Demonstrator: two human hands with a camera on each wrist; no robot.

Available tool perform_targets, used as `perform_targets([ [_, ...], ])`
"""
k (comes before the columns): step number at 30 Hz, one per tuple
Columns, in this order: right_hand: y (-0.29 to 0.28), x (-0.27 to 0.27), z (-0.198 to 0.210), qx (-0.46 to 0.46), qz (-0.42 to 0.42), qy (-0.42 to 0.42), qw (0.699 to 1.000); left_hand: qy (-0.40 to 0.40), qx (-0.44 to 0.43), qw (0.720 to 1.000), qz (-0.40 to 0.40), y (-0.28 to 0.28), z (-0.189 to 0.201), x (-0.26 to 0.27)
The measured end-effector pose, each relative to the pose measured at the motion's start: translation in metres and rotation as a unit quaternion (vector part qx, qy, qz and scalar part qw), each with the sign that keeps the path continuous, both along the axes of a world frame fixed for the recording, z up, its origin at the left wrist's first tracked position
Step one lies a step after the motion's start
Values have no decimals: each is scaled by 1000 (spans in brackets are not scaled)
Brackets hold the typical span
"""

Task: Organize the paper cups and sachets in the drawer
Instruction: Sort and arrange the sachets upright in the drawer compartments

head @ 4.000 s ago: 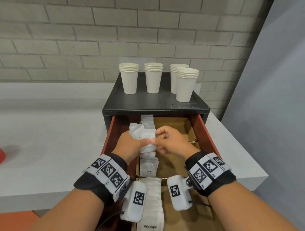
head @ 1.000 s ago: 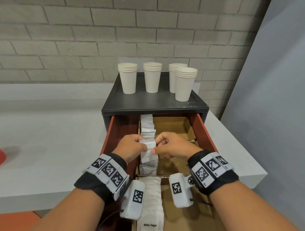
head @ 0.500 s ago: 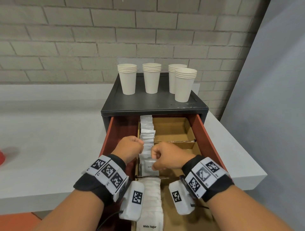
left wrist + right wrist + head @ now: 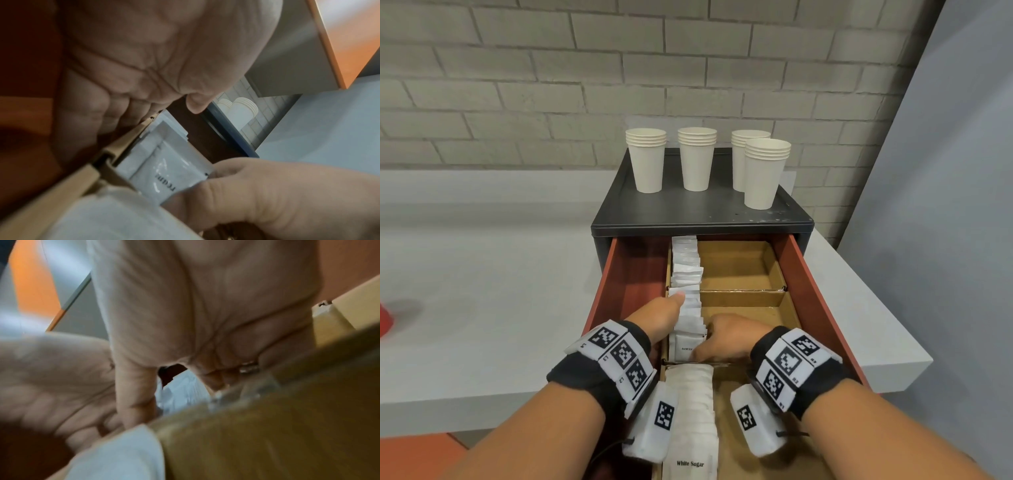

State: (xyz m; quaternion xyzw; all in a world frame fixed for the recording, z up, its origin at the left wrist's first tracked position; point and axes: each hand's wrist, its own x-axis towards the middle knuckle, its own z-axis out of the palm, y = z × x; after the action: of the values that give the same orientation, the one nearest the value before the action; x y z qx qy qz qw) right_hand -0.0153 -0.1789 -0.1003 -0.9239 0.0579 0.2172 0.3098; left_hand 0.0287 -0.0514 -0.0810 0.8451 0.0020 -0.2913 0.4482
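A row of white cream sachets stands on edge in the left column of the open red drawer. My left hand lies along the row's left side, thumb tip on the sachet tops, fingers bent down beside the cardboard wall. My right hand is at the row's near end; its thumb and fingers pinch the front cream sachet, seen close up as the front sachet. White sugar sachets fill the nearer compartment. Several stacks of paper cups stand on the black cabinet top.
Cardboard dividers split the drawer; the right-hand compartments hold nothing. The grey counter stretches left, with a red object at its edge. A brick wall stands behind and a grey panel to the right.
Both hands came down from holding sachets above the drawer. The sachets now stand in the row. My right hand slid back to the row's near end; my left thumb stretched forward.
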Motion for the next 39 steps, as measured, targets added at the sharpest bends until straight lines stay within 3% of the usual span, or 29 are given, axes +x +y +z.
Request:
perform_targets([
  [10,8,11,-25,45,-44,-82,995,-5,-8,1000,-10,0,3,-1],
  [14,4,15,-20,122,-27,-12,992,-24,-46,998,-26,3,1,-1],
  [17,1,13,-8,123,-14,44,991,-36,-56,995,-70,4,2,-4],
  [23,0,8,2,92,-16,72,993,-2,25,985,-169,3,-6,-1],
  [30,1,11,-2,106,-17,73,992,-21,131,972,-192,2,-11,2],
  [33,-3,11,3,146,-49,99,983,-43,112,975,-186,2,-9,1],
  [36,-5,16,1,142,-106,51,983,-42,72,985,-151,3,-5,0],
  [39,1,17,-3,144,-90,43,985,-32,27,991,-128,1,-7,3],
])
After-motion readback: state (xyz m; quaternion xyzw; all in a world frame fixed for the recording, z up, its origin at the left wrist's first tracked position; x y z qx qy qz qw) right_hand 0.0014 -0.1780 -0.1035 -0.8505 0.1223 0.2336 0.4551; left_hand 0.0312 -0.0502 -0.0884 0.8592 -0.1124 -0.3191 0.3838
